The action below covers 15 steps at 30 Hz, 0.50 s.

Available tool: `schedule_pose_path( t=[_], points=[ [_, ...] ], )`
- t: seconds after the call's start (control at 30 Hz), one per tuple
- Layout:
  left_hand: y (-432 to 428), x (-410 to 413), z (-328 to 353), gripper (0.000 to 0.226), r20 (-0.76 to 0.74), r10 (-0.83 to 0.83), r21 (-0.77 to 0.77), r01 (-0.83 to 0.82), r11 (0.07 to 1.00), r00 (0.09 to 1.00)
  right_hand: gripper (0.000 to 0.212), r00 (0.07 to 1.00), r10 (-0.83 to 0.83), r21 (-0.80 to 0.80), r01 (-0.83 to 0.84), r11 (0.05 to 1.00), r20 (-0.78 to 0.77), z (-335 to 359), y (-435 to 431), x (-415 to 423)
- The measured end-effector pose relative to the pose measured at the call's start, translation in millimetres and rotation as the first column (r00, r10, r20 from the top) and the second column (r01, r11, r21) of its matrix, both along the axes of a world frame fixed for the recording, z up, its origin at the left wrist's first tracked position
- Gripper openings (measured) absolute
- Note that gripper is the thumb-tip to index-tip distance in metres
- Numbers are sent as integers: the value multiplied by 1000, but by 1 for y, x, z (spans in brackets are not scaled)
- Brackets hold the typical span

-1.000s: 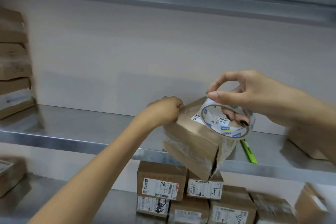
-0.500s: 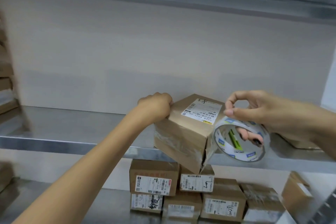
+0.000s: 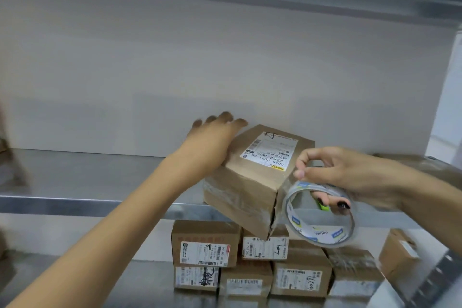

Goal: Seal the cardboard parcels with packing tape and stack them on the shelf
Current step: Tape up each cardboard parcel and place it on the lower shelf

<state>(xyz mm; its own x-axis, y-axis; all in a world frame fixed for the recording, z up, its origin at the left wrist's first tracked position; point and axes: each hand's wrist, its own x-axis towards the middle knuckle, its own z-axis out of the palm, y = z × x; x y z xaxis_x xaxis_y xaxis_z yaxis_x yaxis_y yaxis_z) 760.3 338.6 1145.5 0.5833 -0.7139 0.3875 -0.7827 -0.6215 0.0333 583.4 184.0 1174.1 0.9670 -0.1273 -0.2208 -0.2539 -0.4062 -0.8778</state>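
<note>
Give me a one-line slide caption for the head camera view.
Left hand steadies a parcel on the shelf while the right hand holds a tape roll beside it.

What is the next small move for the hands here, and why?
Probably the right hand should draw the tape roll on around the parcel, laying tape over its front corner. The tape runs from the roll to that corner, and the left hand presses flat on the parcel, which overhangs the shelf edge.

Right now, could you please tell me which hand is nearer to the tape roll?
Right. The right hand grips the tape roll, fingers through its core, beside the parcel's right corner. The left hand rests flat on the parcel's left edge, across the box from it.
</note>
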Motion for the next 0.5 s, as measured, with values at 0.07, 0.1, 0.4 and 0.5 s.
schedule_pose_path(
  t=[0.07, 0.1, 0.4, 0.5],
  points=[
    [-5, -3, 0, 59, 102, -172, 34, 169, 985, 980, 11, 1000, 2, 21, -2, 1000, -12, 0, 1, 2],
    [-8, -2, 0, 54, 41, -210, 44, 209, 977, 977, 11, 1000, -2, 23, 3, 1000, -12, 0, 0, 3],
    [-3, -31, -11, 58, -197, -134, 135, 162, 977, 971, 14, 1000, 0, 52, 0, 999, -10, -1, -7, 11],
    [-5, -33, -5, 73, -275, -96, 180, 149, 972, 957, 12, 1000, -8, 66, 9, 998, -8, -1, -7, 10]
  ],
)
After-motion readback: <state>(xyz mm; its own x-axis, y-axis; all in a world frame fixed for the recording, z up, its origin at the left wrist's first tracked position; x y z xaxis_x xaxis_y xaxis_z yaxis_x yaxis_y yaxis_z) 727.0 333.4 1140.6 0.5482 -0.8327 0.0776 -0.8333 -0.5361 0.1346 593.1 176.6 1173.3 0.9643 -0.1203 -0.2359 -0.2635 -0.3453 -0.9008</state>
